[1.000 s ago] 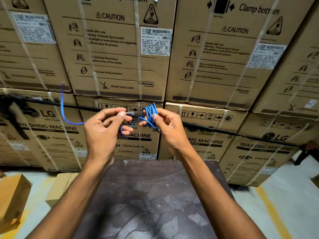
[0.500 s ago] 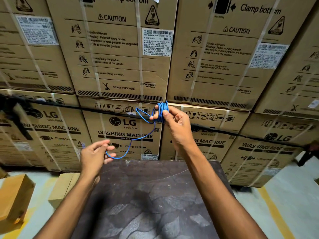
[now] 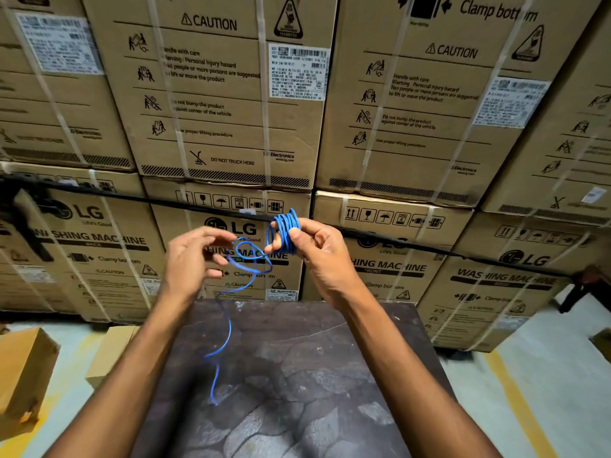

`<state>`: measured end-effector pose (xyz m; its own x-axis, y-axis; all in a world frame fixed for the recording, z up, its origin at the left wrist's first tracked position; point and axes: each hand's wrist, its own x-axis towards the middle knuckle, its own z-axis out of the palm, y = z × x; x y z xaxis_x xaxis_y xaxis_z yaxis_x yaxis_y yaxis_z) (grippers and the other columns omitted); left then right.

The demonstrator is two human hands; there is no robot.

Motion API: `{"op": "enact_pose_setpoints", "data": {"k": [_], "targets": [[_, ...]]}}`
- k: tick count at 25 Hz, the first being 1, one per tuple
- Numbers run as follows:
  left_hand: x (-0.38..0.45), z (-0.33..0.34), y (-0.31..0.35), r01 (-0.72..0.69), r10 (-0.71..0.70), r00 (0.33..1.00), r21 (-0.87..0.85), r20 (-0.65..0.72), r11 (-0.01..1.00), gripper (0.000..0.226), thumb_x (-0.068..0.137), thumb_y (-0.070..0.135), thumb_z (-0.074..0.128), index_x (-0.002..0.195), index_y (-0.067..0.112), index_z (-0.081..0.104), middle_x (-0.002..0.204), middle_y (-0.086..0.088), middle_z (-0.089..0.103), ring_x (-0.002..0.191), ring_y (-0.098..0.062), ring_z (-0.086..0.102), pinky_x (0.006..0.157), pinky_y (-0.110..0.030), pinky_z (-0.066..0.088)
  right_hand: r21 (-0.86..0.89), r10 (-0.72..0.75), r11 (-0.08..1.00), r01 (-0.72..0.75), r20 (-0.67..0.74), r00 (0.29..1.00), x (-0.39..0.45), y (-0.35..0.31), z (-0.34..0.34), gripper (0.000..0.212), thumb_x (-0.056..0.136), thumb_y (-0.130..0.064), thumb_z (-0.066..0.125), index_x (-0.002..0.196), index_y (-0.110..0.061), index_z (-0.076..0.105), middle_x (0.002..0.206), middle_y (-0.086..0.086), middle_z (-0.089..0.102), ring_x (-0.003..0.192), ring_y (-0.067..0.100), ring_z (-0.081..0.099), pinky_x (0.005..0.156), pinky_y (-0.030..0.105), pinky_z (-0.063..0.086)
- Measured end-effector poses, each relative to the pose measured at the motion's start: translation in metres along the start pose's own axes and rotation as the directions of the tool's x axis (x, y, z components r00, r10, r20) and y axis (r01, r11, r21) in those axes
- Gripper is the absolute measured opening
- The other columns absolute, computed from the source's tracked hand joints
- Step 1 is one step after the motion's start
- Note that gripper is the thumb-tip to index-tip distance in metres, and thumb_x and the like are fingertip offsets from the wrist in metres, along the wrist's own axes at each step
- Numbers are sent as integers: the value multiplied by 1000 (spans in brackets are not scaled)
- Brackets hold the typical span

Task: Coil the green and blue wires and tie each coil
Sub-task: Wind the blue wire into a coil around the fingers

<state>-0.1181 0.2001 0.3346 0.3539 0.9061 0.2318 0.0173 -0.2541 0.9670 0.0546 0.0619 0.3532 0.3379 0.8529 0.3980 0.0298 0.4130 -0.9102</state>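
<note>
Blue wire [image 3: 285, 230] coil upright (tail dangling).

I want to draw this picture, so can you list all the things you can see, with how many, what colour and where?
blue wire coil: one, blue, held up in the right hand
loose wire tail: one, blue, dangling from the coil over the table
table: one, dark stone-patterned top, below the arms
washing machine boxes: many, brown cardboard, stacked behind
small cardboard boxes: two, brown, on the floor at left
left hand: one, fingers loosely curled beside the loose wire
right hand: one, pinching the coil
</note>
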Motion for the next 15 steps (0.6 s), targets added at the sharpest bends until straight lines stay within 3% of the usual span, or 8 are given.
{"op": "enact_pose_setpoints", "data": {"k": [3, 5, 7, 9, 11, 13, 15], "targets": [[-3, 12, 13, -128, 97, 953, 93, 286, 987, 41, 93, 26, 39, 103, 30, 78, 120, 8, 72, 110, -5, 64, 101, -34, 46, 10, -22, 1000, 22, -28, 999, -2, -4, 1, 28, 108, -4, 46, 123, 13, 62, 88, 11, 73, 90, 30, 71, 102, 48, 55], [-16, 22, 13, -102, 40, 881, 106, 471, 989, 36, 100, 22, 38, 114, 34, 69, 126, 23, 63, 116, 13, 54, 110, -17, 36, 5, -21, 1000, 21, -36, 999, -2, -7, 1, 28, 108, -4, 47, 124, 12, 63, 91, 14, 72, 92, 28, 71, 101, 47, 55], [-26, 33, 11, -136, 29, 810, 139, 586, 981, 37, 108, 21, 36, 115, 29, 71, 124, 26, 64, 113, 19, 53, 99, -10, 36, 24, -11, 1000, 12, -40, 999, -3, -9, 0, 28, 108, -5, 47, 124, 10, 64, 92, 15, 72, 92, 28, 71, 97, 47, 57], [-26, 40, 3, -146, 77, 774, 59, 629, 988, 39, 105, 24, 40, 109, 10, 76, 116, 5, 77, 111, -1, 67, 97, -15, 42, 57, 0, 998, 3, -58, 998, -4, -10, -2, 27, 108, -5, 46, 123, 9, 64, 89, 15, 71, 90, 29, 71, 95, 44, 57], [-22, 36, -2, -143, 137, 739, -45, 659, 989, 36, 102, 21, 41, 94, 1, 70, 91, -10, 78, 95, -22, 73, 92, -18, 49, 100, 12, 995, -4, -80, 997, -5, -12, -4, 26, 108, -6, 47, 122, 7, 64, 88, 12, 71, 88, 28, 72, 93, 38, 57], [-12, 30, -2, -164, 181, 766, -84, 617, 983, 30, 103, 25, 43, 82, 13, 60, 64, -4, 65, 69, -25, 66, 77, -23, 55, 184, 26, 983, -13, -70, 997, -7, -14, -3, 25, 107, -6, 46, 120, 5, 64, 86, 10, 71, 85, 25, 71, 91, 33, 57], [1, 26, -1, -215, 243, 847, -114, 472, 970, 27, 102, 28, 47, 78, 24, 58, 56, 6, 50, 51, -9, 49, 56, -20, 48, 316, 67, 947, -52, -35, 997, -9, -20, -3, 25, 107, -5, 43, 118, 4, 64, 84, 7, 70, 82, 22, 72, 89, 29, 57]]}}
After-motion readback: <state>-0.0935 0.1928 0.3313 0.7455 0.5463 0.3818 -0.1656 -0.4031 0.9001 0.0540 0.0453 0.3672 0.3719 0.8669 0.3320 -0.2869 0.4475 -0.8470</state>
